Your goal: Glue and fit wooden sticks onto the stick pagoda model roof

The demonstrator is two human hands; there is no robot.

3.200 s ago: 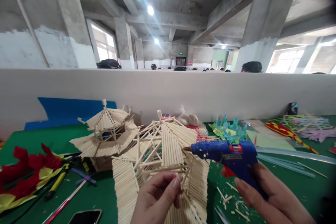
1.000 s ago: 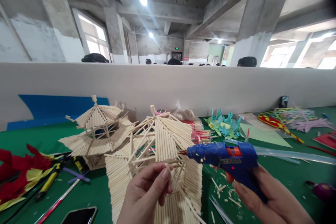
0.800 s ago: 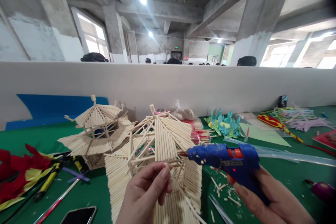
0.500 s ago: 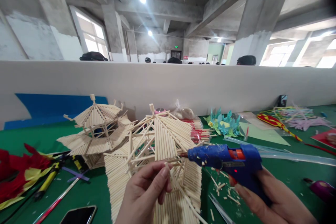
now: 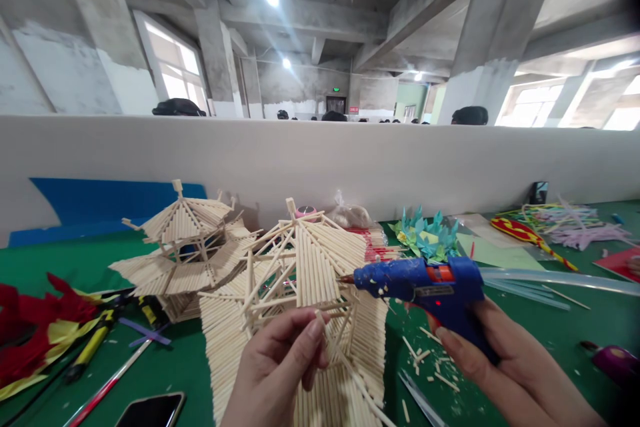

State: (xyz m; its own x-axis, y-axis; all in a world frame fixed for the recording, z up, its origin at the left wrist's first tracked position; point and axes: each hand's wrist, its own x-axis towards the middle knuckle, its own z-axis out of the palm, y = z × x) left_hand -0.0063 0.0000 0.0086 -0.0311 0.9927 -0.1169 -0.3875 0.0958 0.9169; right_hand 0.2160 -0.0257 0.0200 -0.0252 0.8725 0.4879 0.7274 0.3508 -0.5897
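Note:
In front of me stands a pagoda model (image 5: 315, 267) built from thin wooden sticks, part of its upper roof an open frame. My right hand (image 5: 510, 360) is wrapped round the grip of a blue hot glue gun (image 5: 417, 283). The gun's nozzle points left and lies at the lower right edge of the filled roof panel; I cannot tell whether it touches. My left hand (image 5: 277, 360) pinches a short wooden stick (image 5: 319, 315) below that panel. A clear glue stick (image 5: 555, 277) sticks out of the gun's back.
A second stick pagoda (image 5: 185, 220) stands at the left. Tweezers (image 5: 420, 397) and wooden offcuts (image 5: 425, 355) lie on the green table at the right. A phone (image 5: 150, 410) sits front left. Blue paper petals (image 5: 425, 233) and a white partition (image 5: 320, 160) are behind.
My right hand has moved left and slightly up with the glue gun, so the nozzle now meets the roof edge in view. My left hand stays nearly still.

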